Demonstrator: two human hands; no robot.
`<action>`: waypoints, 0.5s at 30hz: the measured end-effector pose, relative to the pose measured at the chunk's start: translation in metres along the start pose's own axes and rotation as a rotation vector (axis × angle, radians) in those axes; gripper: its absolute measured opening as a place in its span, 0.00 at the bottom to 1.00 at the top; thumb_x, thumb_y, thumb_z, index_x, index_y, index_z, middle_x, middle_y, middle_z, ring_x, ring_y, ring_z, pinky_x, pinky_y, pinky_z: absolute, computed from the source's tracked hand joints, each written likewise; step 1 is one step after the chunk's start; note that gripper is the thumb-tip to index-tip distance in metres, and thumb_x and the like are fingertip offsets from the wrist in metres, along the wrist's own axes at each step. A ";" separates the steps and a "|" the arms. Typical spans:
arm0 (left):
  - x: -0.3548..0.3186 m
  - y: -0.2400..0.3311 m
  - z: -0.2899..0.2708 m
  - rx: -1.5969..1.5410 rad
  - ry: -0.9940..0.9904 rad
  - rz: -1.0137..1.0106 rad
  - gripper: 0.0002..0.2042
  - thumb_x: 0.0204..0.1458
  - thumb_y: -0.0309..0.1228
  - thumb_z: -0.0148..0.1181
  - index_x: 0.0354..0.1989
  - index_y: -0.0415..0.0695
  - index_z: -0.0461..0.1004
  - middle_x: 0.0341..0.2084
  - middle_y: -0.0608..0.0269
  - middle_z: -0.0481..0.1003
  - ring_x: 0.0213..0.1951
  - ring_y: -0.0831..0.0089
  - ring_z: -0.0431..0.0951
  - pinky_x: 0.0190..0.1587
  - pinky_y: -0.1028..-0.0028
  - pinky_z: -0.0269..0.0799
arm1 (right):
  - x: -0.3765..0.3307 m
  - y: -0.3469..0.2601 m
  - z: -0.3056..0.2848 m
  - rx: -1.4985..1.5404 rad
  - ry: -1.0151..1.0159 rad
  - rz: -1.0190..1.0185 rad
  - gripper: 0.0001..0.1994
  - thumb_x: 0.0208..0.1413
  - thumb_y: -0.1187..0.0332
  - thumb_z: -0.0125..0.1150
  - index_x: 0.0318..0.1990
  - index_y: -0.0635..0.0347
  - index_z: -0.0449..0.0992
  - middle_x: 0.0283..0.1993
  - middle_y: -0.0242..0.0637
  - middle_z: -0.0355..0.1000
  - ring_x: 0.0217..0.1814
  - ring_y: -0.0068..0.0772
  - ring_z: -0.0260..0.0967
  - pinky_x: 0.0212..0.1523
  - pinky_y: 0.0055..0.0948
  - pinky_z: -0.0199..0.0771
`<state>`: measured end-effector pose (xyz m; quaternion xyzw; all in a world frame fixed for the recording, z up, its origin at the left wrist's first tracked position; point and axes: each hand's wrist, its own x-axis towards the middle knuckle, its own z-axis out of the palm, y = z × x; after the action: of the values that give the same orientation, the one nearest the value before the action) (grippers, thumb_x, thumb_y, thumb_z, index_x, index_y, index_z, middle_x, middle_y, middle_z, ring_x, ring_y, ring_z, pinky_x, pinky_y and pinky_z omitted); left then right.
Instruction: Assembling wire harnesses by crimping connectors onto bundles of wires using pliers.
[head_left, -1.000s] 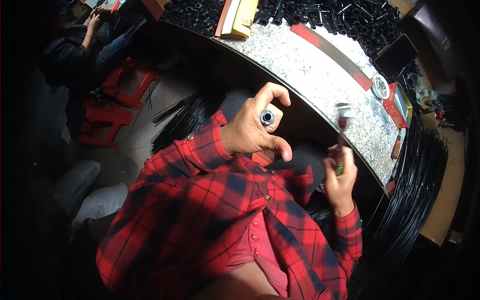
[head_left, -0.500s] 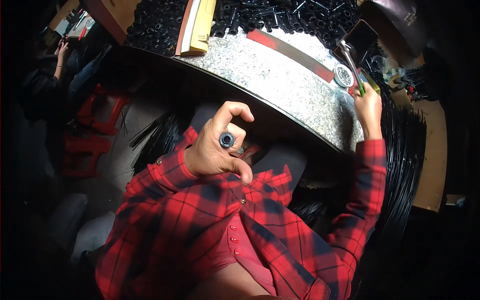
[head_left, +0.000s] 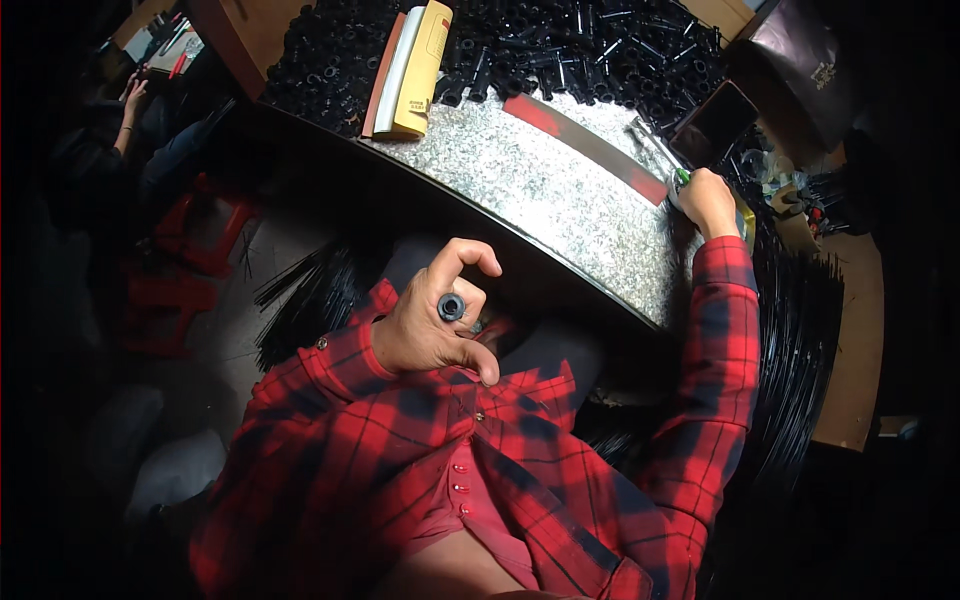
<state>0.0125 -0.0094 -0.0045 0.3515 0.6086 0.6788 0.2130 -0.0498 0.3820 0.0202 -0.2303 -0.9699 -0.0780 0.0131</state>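
My left hand [head_left: 430,315] is in front of my lap, its lower fingers wrapped round a short black tube [head_left: 451,307] whose round end faces up. Its thumb and index finger are curved and apart. At the right end of the table, my right hand [head_left: 708,203] is closed on a slim metal tool with a green part [head_left: 655,147]. The tool's tip points toward the black parts at the back. A small round dish under this hand is almost wholly hidden. Beside the tool lies a long strip, grey with red ends [head_left: 585,150].
A heap of black tubular parts [head_left: 560,50] covers the table's far side. A yellow-covered book [head_left: 412,75] stands at the left. A dark flat rectangular device [head_left: 715,122] and a dark bag [head_left: 795,70] are at the right. Black rods [head_left: 800,350] hang beside the table. A person [head_left: 100,145] sits far left.
My right hand has shifted left with the metal tool, which now slants lower over the table. The small round dish has become covered. My left hand keeps its pose; the view has moved slightly.
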 end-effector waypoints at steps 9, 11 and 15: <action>0.005 -0.002 0.000 0.023 0.002 -0.007 0.43 0.22 0.50 0.72 0.45 0.40 0.53 0.10 0.78 0.50 0.15 0.89 0.50 0.19 0.85 0.44 | -0.002 0.004 -0.001 0.178 0.099 0.042 0.14 0.43 0.65 0.53 0.36 0.63 0.76 0.36 0.55 0.72 0.40 0.54 0.71 0.43 0.41 0.70; 0.005 -0.004 0.000 0.024 0.002 0.001 0.43 0.22 0.50 0.72 0.45 0.40 0.53 0.10 0.78 0.50 0.15 0.89 0.50 0.19 0.85 0.44 | -0.005 0.005 0.000 0.264 0.130 0.034 0.12 0.45 0.66 0.53 0.34 0.65 0.76 0.33 0.51 0.74 0.35 0.49 0.72 0.38 0.39 0.71; 0.005 -0.006 0.002 0.024 0.014 -0.024 0.46 0.22 0.50 0.71 0.49 0.38 0.54 0.10 0.79 0.50 0.15 0.90 0.51 0.19 0.85 0.44 | -0.035 -0.011 -0.012 1.127 -0.114 0.064 0.09 0.51 0.68 0.50 0.29 0.65 0.72 0.19 0.35 0.67 0.19 0.30 0.66 0.23 0.27 0.65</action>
<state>0.0103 -0.0037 -0.0089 0.3418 0.6225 0.6712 0.2126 -0.0238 0.3545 0.0287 -0.2209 -0.8533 0.4649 0.0840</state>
